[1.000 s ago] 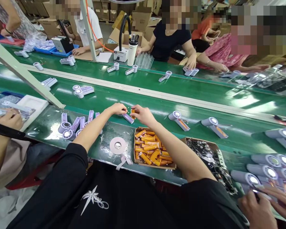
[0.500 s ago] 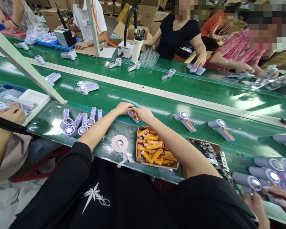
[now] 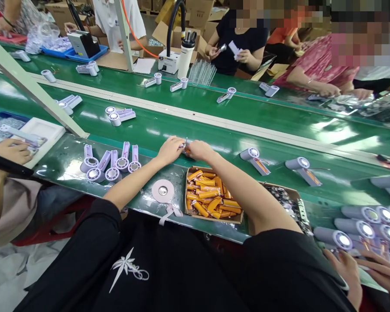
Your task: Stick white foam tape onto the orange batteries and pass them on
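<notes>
My left hand [image 3: 170,150] and my right hand [image 3: 200,150] meet over the near edge of the green belt. Between their closed fingers is a small lilac fan housing [image 3: 189,155], mostly hidden by the hands, with a bit of orange showing by the right fingers. Just below my right forearm stands a carton of orange-wrapped batteries [image 3: 208,195]. A roll of pale tape [image 3: 163,191] lies flat left of that carton, its loose end hanging toward the table edge. Several open lilac fan housings [image 3: 112,174] are grouped left of my left forearm.
Two fan housings with orange batteries [image 3: 260,166] lie on the green belt [image 3: 214,130] to the right. A box of small dark parts [image 3: 284,201] is beyond my right elbow. A slanted metal post [image 3: 42,93] rises at left. Co-workers' hands [image 3: 346,266] handle fans at lower right.
Both hands have turned around the fan housing, which is now more hidden, and my right hand is more curled. Across the belt, a co-worker has lifted white parts off the table.
</notes>
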{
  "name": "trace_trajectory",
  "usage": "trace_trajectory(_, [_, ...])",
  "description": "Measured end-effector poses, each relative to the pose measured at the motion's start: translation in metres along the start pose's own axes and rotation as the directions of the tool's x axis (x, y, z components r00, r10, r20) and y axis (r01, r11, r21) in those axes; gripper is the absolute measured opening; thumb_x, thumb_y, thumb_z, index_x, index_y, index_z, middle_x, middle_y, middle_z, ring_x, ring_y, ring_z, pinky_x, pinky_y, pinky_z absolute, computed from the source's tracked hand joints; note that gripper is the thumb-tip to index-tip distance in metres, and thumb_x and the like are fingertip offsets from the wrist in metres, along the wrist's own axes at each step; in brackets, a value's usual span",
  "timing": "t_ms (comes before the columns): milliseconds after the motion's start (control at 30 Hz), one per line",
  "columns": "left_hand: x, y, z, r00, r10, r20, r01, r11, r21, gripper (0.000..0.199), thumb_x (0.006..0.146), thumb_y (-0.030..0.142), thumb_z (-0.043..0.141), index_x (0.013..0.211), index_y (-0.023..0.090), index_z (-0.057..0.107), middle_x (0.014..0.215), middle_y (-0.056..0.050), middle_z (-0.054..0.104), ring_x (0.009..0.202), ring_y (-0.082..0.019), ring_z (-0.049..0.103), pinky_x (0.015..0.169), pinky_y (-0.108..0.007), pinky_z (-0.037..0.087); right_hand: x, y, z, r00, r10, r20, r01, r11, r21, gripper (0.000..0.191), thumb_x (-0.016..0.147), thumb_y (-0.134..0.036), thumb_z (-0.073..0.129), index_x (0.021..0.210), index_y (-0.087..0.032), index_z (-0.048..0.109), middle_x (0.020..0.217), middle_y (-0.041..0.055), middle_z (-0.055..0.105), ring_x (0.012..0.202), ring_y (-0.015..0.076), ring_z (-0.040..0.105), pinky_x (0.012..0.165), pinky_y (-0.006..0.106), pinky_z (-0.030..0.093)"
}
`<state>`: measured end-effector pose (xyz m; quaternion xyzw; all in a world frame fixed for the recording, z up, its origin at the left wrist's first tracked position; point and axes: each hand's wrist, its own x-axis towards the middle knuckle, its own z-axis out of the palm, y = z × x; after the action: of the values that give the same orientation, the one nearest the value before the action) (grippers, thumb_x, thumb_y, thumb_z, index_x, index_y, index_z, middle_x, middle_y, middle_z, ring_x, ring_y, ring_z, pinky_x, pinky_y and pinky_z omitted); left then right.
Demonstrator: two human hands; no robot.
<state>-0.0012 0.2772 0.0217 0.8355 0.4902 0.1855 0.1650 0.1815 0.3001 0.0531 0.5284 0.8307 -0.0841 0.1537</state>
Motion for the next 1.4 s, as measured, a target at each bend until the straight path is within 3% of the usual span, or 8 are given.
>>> trace_trajectory(167, [-0.133,-0.001,-0.01,0.91,0.41,0.054,-0.401,0.907,-0.132,0.026,0.103,0.037,0.065,0.122,0.021,0.075,0.124,-0.007,0.078,0.12,-0.021,0.068,0.11,-0.038,0.053,-0.028,0.061,0.01,0.982,0.182,-0.047,-0.181,0.983,0.014,0.045,0.103,-0.041,0.062,0.142,-0.02,0.07,0.131,0.0203,0.075,0.118,0.0342,0.072,0.097,0.04,0.054])
trace_trajectory(300, [-0.205,-0.017,-0.017,0.921,0.343,0.187,-0.364,0.926,0.098,0.04,0.087,0.026,0.084,0.125,0.021,0.073,0.14,-0.009,0.071,0.132,-0.029,0.061,0.108,-0.044,0.056,-0.05,0.084,0.019,0.959,0.283,-0.012,-0.283,0.959,0.019,0.047,0.104,-0.043,0.06,0.144,-0.02,0.069,0.127,0.0218,0.076,0.114,0.0352,0.074,0.092,0.041,0.055])
trace_trajectory(500, [-0.212,-0.003,-0.036,0.945,0.287,-0.159,-0.245,0.94,0.237,0.028,0.091,0.032,0.082,0.114,0.018,0.075,0.13,-0.014,0.072,0.138,-0.037,0.05,0.112,-0.053,0.053,-0.108,0.019,0.005,0.937,0.294,-0.189,-0.209,0.905,0.371,0.047,0.104,-0.057,0.057,0.131,-0.023,0.076,0.111,0.0156,0.081,0.098,0.0322,0.076,0.084,0.041,0.055])
trace_trajectory(667, [-0.201,0.022,-0.052,0.798,0.418,-0.435,-0.355,0.908,0.222,0.036,0.089,0.041,0.085,0.119,0.023,0.073,0.111,-0.009,0.079,0.134,-0.034,0.053,0.102,-0.045,0.057,-0.174,-0.075,0.01,0.958,-0.223,-0.179,0.273,0.531,0.802,0.045,0.1,-0.061,0.065,0.111,-0.02,0.079,0.074,0.0012,0.075,0.062,0.0154,0.064,0.063,0.027,0.045])
trace_trajectory(800, [-0.186,0.02,-0.051,0.802,0.433,-0.41,-0.399,0.901,0.172,0.027,0.091,0.022,0.079,0.117,0.024,0.07,0.111,-0.006,0.08,0.129,-0.032,0.059,0.104,-0.051,0.055,-0.194,-0.113,0.04,0.91,-0.289,-0.298,0.388,0.336,0.858,0.056,0.108,-0.055,0.051,0.069,-0.018,0.067,0.053,-0.0022,0.055,0.049,0.0107,0.045,0.054,0.027,0.032])
trace_trajectory(1033, [-0.16,-0.002,-0.036,0.858,0.24,-0.454,-0.223,0.971,0.091,0.031,0.089,0.012,0.074,0.119,0.022,0.069,0.121,-0.01,0.076,0.133,-0.033,0.054,0.109,-0.055,0.052,-0.212,-0.116,0.069,0.931,-0.339,-0.133,0.34,0.678,0.652,0.032,0.099,-0.053,0.072,0.098,-0.022,0.081,0.063,-0.0002,0.068,0.056,0.0159,0.061,0.057,0.028,0.036])
trace_trajectory(1200, [-0.161,0.005,-0.034,0.849,0.245,-0.469,-0.243,0.968,0.065,0.034,0.086,0.01,0.073,0.118,0.024,0.07,0.117,-0.008,0.075,0.129,-0.032,0.055,0.109,-0.055,0.05,-0.231,-0.066,0.057,0.89,0.112,-0.441,0.188,0.791,0.581,0.036,0.104,-0.051,0.065,0.117,-0.021,0.079,0.087,0.0063,0.077,0.077,0.0211,0.07,0.077,0.032,0.054])
trace_trajectory(1400, [-0.162,0.017,-0.023,0.856,0.314,-0.411,-0.327,0.944,0.041,0.033,0.092,0.013,0.069,0.123,0.023,0.068,0.118,-0.009,0.076,0.127,-0.031,0.056,0.108,-0.054,0.049,-0.222,-0.037,0.075,0.909,0.047,-0.413,0.045,0.977,0.209,0.024,0.101,-0.026,0.067,0.122,-0.026,0.079,0.12,0.0118,0.074,0.102,0.0326,0.059,0.093,0.05,0.049])
